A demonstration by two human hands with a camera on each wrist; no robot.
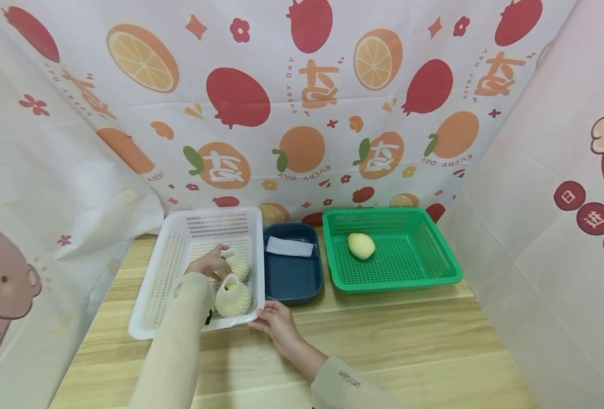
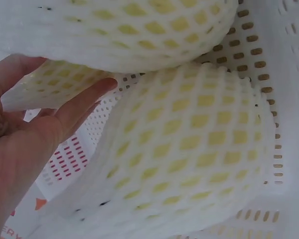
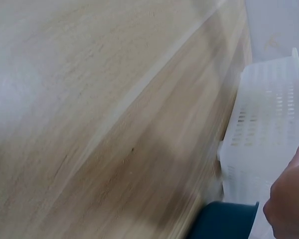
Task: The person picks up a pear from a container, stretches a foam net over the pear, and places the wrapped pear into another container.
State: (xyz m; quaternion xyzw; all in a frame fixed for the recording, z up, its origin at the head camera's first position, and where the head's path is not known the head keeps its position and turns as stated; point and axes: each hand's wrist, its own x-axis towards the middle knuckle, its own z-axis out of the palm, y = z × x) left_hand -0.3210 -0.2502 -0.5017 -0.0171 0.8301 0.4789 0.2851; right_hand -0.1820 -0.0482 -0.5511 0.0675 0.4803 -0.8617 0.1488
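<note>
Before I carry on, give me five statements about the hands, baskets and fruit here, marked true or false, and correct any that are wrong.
1. The right hand holds the near right corner of the white basket. True.
2. The bare yellow fruit lies in the white basket. False: it lies in the green basket.
3. The blue tray stands between the two baskets. True.
4. The left hand is over the blue tray. False: it is in the white basket, beside net-wrapped fruit.
5. A white foam net lies in the blue tray. True.
</note>
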